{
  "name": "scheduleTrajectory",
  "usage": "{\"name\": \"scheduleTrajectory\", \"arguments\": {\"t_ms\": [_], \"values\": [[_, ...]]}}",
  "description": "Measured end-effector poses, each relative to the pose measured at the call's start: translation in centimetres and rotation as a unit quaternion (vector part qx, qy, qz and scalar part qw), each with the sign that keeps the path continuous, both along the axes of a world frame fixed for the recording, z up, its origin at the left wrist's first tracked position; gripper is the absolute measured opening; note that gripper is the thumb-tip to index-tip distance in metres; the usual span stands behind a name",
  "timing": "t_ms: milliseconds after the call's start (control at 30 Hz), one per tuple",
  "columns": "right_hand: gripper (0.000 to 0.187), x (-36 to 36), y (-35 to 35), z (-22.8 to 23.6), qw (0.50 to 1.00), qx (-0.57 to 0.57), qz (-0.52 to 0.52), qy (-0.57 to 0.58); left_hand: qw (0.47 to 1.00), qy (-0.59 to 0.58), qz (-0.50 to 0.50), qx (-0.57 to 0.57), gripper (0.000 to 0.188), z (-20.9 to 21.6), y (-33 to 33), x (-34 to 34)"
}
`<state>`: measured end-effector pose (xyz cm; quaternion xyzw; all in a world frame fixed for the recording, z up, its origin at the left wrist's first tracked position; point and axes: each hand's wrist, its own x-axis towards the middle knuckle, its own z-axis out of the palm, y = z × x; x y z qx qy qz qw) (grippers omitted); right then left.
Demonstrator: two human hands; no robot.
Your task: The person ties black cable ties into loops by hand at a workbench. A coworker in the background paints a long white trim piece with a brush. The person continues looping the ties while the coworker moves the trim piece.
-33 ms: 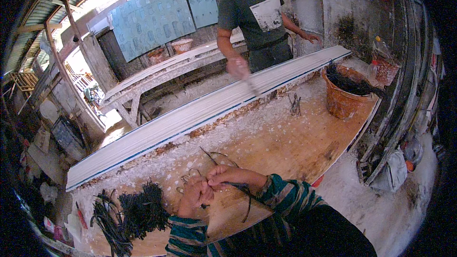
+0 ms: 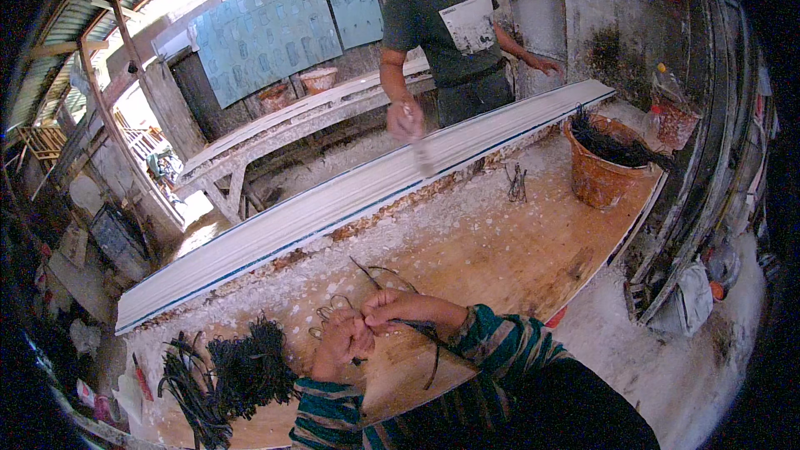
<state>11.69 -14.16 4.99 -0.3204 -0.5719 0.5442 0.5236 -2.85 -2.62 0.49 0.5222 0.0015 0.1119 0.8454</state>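
Observation:
Both of my hands meet over the near part of the wooden board, fingers pinched together. My left hand (image 2: 342, 337) and my right hand (image 2: 404, 308) are closed on a thin black strip (image 2: 433, 360); one end hangs below my right wrist and another part sticks out beyond the fingers. What the fingertips do with it is too small to tell. Pale loops of thin cord (image 2: 323, 313) lie beside my left hand. To the left are a bundle of looped black strips (image 2: 250, 367) and a pile of longer black strips (image 2: 187, 392).
Beyond the board (image 2: 467, 237) runs a long stack of white strips (image 2: 350, 208) with a blue edge. A co-worker's hand (image 2: 406, 121) holds a blurred tool over it. An orange bucket (image 2: 600, 175) of black strips stands at right, a small dark bunch (image 2: 517, 183) nearby. A red tool (image 2: 142, 377) lies left.
The co-worker's hand and blurred tool have shifted a little to the left along the white stack. My own hands and the black strip look unmoved.

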Motion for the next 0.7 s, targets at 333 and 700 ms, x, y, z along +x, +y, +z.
{"name": "scheduleTrajectory", "arguments": {"t_ms": [333,700], "values": [[0.026,-0.4,-0.7,0.4,0.997,-0.031,0.046,0.061,0.997,0.016,0.009,-0.081,0.025,3.3,-2.5,-1.0],[0.026,-0.6,-0.5,1.3,0.98,-0.043,-0.156,0.113,0.972,-0.006,0.163,0.169,0.026,5.2,-2.7,0.2]]}}
